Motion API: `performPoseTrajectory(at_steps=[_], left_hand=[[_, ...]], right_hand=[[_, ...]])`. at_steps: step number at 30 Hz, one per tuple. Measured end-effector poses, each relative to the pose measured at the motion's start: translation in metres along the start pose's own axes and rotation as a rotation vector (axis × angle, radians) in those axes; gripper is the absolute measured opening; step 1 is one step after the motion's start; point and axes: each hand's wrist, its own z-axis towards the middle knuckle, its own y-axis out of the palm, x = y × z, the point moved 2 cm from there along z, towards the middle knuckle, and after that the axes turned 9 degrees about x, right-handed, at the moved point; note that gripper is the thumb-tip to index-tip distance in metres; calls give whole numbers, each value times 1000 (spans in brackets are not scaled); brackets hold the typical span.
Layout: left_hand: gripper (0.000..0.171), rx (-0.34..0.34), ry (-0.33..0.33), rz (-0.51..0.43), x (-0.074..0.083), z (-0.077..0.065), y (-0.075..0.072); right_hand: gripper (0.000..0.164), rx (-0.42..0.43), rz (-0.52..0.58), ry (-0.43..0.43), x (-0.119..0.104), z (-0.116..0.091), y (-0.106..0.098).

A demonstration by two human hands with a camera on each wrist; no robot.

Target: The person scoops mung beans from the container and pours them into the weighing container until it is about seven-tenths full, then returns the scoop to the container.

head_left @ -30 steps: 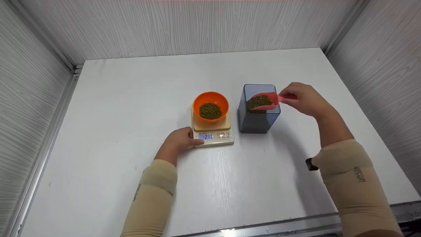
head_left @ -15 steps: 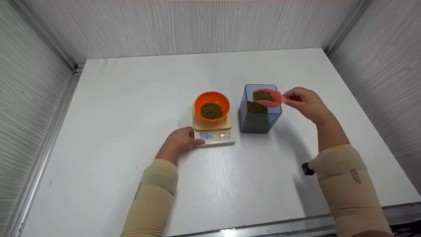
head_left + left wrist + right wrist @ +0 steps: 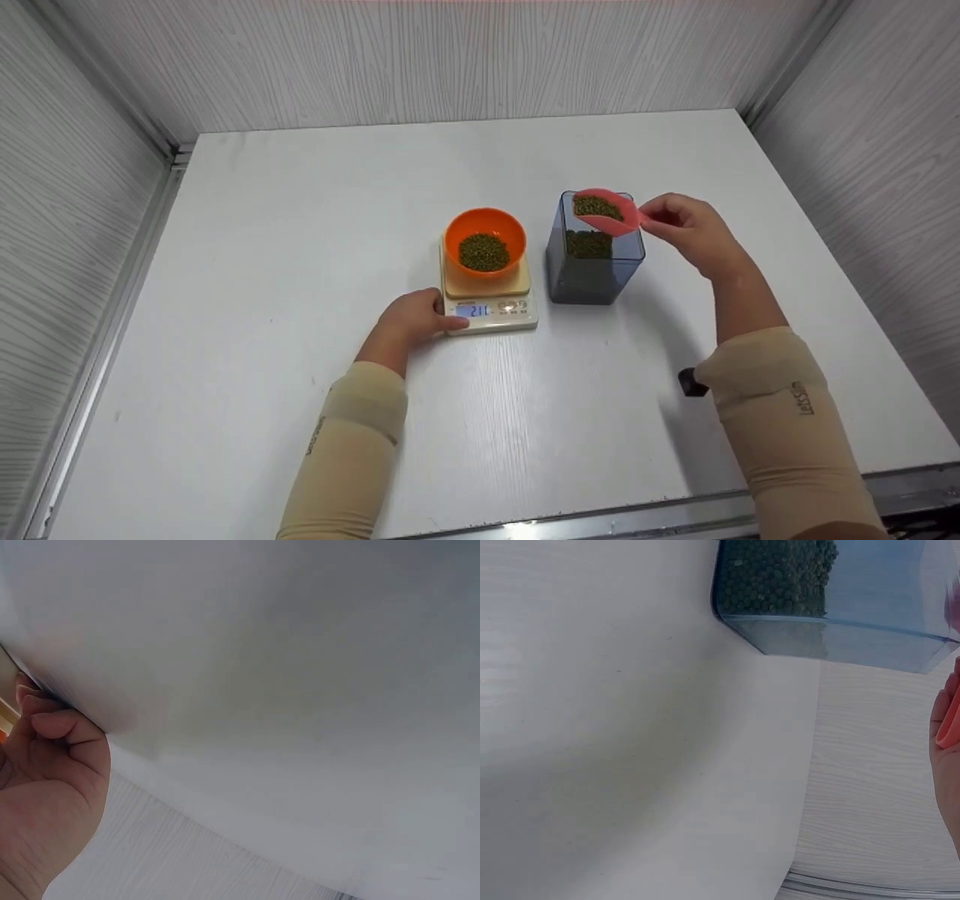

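My right hand [image 3: 694, 229] pinches the handle of a pink scoop [image 3: 628, 217], heaped with small green beans that look like mung beans [image 3: 596, 208]. The scoop is over the mouth of a tall translucent blue container [image 3: 589, 286], partly filled with the same beans [image 3: 776, 577]. At the right wrist view's edge, part of this hand [image 3: 946, 772] and the scoop's handle [image 3: 951, 727] show. My left hand [image 3: 412, 316] grips the front left corner of a kitchen scale [image 3: 517, 322] with a lit display. On the scale stands an orange bowl [image 3: 469, 223] with beans inside.
The scale and container stand side by side on a white table [image 3: 285, 262], a narrow gap between them. Grey wood-grain panels [image 3: 450, 64] rise behind and at both sides. A metal rail [image 3: 600, 521] runs along the table's front edge.
The scoop has risen out of the beans in the container and up to its rim, carrying a load. My left hand stays on the scale.
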Motion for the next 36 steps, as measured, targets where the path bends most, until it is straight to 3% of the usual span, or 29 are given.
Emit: performPoseTrajectory(at_steps=[4,11,22,36], left_hand=[[47,1,6,9,1,0,-1],[47,10,13,29,1,0,0],[47,4,16,19,1,-1,0],[46,20,25,24,1,-1,-1]], right_hand=[[28,-13,-15,0,-15,2,3],[23,-36,-35,-74,-58,-1,15],[22,-58,-259,-53,-55,18,44],[15,-132,-423,-208,-69,24,66]])
